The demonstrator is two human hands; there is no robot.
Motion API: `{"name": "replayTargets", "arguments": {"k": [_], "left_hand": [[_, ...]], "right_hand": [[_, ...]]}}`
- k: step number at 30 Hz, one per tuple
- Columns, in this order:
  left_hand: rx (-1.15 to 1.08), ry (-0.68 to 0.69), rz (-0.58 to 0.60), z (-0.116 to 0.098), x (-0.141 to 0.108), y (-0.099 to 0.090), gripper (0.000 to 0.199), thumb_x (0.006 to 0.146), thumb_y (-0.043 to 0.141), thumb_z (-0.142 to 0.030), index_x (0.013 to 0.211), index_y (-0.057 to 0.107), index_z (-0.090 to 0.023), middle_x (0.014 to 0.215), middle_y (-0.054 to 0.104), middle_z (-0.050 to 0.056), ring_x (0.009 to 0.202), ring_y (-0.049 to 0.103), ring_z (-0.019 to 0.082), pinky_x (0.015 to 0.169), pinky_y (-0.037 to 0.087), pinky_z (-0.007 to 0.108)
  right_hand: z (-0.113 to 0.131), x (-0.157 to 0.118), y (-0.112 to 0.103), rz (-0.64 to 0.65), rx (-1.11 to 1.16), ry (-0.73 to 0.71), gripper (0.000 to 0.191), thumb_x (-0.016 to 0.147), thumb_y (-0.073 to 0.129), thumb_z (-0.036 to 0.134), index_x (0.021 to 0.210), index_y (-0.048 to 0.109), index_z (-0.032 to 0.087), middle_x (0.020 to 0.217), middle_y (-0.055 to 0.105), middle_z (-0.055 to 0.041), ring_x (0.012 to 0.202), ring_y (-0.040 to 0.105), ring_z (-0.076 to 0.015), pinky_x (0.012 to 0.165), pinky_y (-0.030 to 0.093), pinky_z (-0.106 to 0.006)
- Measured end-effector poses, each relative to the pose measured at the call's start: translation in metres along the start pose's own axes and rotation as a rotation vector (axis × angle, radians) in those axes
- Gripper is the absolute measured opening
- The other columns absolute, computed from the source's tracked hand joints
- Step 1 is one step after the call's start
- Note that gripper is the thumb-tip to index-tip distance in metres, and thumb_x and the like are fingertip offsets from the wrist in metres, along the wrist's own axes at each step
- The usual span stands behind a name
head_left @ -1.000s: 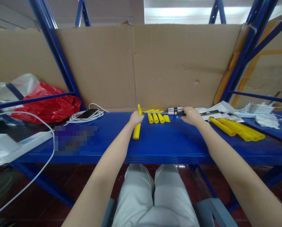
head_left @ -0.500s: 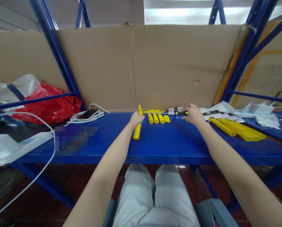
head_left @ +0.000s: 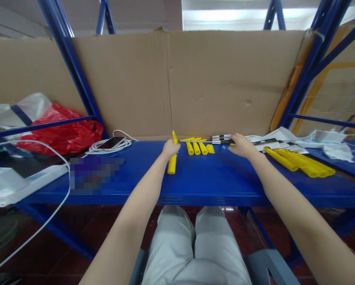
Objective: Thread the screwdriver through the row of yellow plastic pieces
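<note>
My left hand [head_left: 170,150] is closed round a yellow tube [head_left: 172,164] that stands out above and below the fingers. My right hand [head_left: 241,145] grips the black and yellow handle of a screwdriver [head_left: 224,142]. The long thin shaft points left, and its tip is at the yellow tube by my left hand. Behind the shaft and under it lie short yellow pieces [head_left: 197,148], side by side. Tiny pale parts [head_left: 224,147] lie just left of my right hand.
Several yellow tubes [head_left: 299,162] lie at the right on the blue table [head_left: 213,178]. A red bag [head_left: 64,128], coiled white cable [head_left: 109,145] and power strip [head_left: 31,186] are at the left. Cardboard [head_left: 207,83] stands along the back.
My right hand has shifted slightly to the left with the screwdriver. My left hand and the upper end of its yellow tube have also moved a little left.
</note>
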State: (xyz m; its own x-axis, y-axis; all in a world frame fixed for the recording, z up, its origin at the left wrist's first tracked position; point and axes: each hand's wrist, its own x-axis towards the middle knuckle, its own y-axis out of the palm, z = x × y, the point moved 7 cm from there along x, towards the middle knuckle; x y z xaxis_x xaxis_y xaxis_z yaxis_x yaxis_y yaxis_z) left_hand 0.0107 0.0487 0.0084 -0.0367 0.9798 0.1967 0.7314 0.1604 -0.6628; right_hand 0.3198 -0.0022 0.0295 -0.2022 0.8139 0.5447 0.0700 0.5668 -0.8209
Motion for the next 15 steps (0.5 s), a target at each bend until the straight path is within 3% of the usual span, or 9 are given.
{"name": "replayTargets", "arguments": {"k": [8, 12, 15], "left_hand": [[0.025, -0.002, -0.001, 0.0, 0.0, -0.002, 0.022, 0.086, 0.054, -0.013, 0.102, 0.067, -0.01, 0.075, 0.071, 0.007, 0.058, 0.067, 0.015, 0.057, 0.05, 0.022], [0.031, 0.009, 0.001, -0.001, -0.001, -0.002, 0.022, 0.085, 0.054, -0.014, 0.102, 0.068, -0.01, 0.075, 0.071, 0.007, 0.06, 0.068, 0.016, 0.06, 0.051, 0.023], [0.054, 0.01, -0.004, -0.002, -0.002, -0.003, 0.021, 0.086, 0.055, -0.015, 0.102, 0.068, -0.011, 0.077, 0.073, 0.008, 0.064, 0.069, 0.016, 0.061, 0.051, 0.022]], "right_hand": [[0.002, 0.0, -0.009, -0.054, -0.066, 0.039, 0.024, 0.084, 0.055, 0.026, 0.104, 0.065, 0.019, 0.101, 0.068, -0.0148, 0.094, 0.063, -0.0301, 0.073, 0.042, -0.035], [-0.002, -0.002, -0.01, 0.006, -0.054, 0.158, 0.027, 0.086, 0.056, 0.029, 0.111, 0.061, 0.02, 0.094, 0.071, -0.0127, 0.086, 0.066, -0.029, 0.067, 0.04, -0.033], [0.001, -0.003, -0.008, 0.046, -0.025, 0.127, 0.028, 0.086, 0.056, 0.032, 0.111, 0.062, 0.02, 0.097, 0.073, -0.0127, 0.09, 0.067, -0.0295, 0.069, 0.042, -0.033]]}}
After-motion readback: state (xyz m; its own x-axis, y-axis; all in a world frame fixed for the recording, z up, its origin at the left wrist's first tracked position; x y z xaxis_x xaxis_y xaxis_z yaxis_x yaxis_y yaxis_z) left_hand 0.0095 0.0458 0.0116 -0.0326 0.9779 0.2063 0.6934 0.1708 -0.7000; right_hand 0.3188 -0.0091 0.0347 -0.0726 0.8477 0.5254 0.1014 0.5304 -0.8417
